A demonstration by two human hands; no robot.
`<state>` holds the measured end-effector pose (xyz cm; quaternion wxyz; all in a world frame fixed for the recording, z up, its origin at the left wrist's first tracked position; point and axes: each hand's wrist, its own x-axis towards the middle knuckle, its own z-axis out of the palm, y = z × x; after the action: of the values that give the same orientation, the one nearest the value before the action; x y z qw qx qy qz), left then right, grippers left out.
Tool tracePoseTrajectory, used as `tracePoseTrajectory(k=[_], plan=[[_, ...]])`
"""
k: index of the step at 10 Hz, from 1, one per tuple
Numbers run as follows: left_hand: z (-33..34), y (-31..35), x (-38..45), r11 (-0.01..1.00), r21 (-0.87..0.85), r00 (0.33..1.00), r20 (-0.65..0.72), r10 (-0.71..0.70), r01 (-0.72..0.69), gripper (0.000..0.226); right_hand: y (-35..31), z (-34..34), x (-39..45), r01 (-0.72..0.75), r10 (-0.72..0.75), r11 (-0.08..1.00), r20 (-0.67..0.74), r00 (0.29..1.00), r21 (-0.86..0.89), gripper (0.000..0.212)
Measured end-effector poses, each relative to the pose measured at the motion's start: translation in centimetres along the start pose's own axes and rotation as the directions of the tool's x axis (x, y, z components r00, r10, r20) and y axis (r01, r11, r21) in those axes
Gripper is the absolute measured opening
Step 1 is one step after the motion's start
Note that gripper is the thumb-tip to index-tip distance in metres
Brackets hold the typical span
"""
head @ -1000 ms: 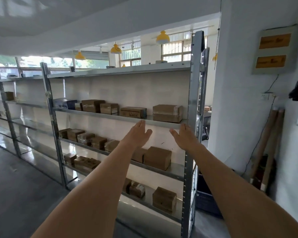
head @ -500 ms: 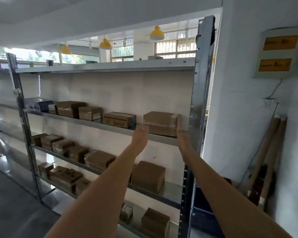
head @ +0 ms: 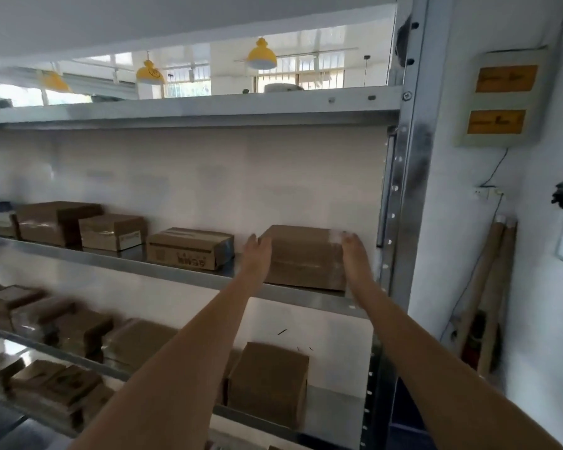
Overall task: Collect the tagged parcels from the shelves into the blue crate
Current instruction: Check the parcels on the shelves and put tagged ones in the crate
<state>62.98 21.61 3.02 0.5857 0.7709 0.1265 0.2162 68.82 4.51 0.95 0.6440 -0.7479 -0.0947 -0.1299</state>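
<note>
Head view: both hands up at the box (head: 306, 258), centre-right of frame, on the shelf (head: 182, 274) by the upright (head: 410, 203). Left hand (head: 257, 254) flat against its left side, right hand (head: 355, 254) flat against its right; fingers straight, blurred. Other boxes (head: 189, 248) sit left along the shelf.

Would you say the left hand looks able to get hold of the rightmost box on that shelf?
Probably yes: the left hand is already at the box's left side, and the gap to the neighbouring printed box leaves room for it.
</note>
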Motion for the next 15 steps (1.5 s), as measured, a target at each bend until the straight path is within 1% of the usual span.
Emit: tracePoseTrajectory(k=[1,2,3,4,5,6,7,8,9,10,11,12,13,14,15], plan=[[0.4,-2.0,4.5,0.999,-0.039,0.998,0.061,-0.016,0.019,0.053,0.3,1.1,0.7,-0.020,0.021,1.000,-0.049,0.999,0.021,0.061],[0.4,-2.3,5.5,0.999,-0.045,0.990,0.141,-0.022,0.029,0.051,1.5,2.0,1.3,-0.052,0.053,0.998,-0.088,0.995,0.020,0.062],[0.3,-3.2,5.7,0.997,-0.082,0.986,0.169,0.004,0.010,0.051,2.2,2.8,1.2,-0.040,0.044,0.999,-0.149,0.988,0.028,0.065],[0.0,-4.2,5.4,0.997,-0.077,0.985,0.173,0.027,-0.014,0.054,2.7,3.2,1.4,-0.033,0.033,0.999,-0.184,0.982,0.004,0.055],[-0.3,-4.9,4.9,0.996,-0.088,0.985,0.169,0.041,-0.027,0.059,2.6,3.6,1.3,-0.030,0.031,1.000,-0.220,0.975,0.007,0.039],[-0.6,-4.8,5.8,0.994,-0.108,0.984,0.175,0.021,-0.002,0.061,2.5,3.6,1.1,-0.005,0.020,0.998,-0.270,0.963,0.058,0.041],[-0.9,-3.4,6.8,0.984,-0.171,0.969,0.246,-0.008,0.052,0.063,2.3,2.7,0.9,0.001,0.011,0.999,-0.296,0.955,0.040,0.038],[-1.9,-2.2,7.3,0.963,-0.253,0.952,0.306,-0.009,0.090,0.060,1.2,1.1,0.7,0.003,0.006,0.999,-0.244,0.970,0.037,0.033],[-2.7,-1.9,8.0,0.952,-0.303,0.935,0.349,0.065,0.047,0.064,0.0,-0.2,0.6,-0.007,0.034,0.993,-0.223,0.974,0.117,0.051],[-2.5,-2.1,8.1,0.947,-0.321,0.946,0.315,0.080,0.027,0.064,-0.1,-0.5,0.4,-0.053,0.074,0.993,-0.192,0.979,0.109,0.102],[-2.4,-2.6,7.8,0.932,-0.358,0.945,0.320,0.073,0.050,0.062,-0.1,-0.1,0.2,-0.030,0.048,0.993,-0.163,0.986,0.114,0.082],[-2.5,-3.0,7.7,0.916,-0.392,0.947,0.318,0.041,0.092,0.053,0.1,0.3,0.5,-0.011,0.025,0.995,-0.137,0.990,0.097,0.046],[-2.3,-3.3,8.0,0.900,-0.422,0.952,0.307,0.024,0.113,0.040,-0.7,0.9,0.5,0.025,-0.016,0.996,-0.105,0.994,0.084,0.039],[-2.4,-3.4,8.2,0.907,-0.408,0.958,0.288,0.020,0.104,0.037,-1.1,1.2,1.2,0.044,-0.040,0.998,-0.098,0.994,0.035,0.045],[-2.8,-3.0,8.2,0.924,-0.374,0.963,0.270,0.022,0.083,0.044,-1.3,1.3,1.9,0.052,-0.053,0.999,-0.106,0.993,-0.014,0.048]])
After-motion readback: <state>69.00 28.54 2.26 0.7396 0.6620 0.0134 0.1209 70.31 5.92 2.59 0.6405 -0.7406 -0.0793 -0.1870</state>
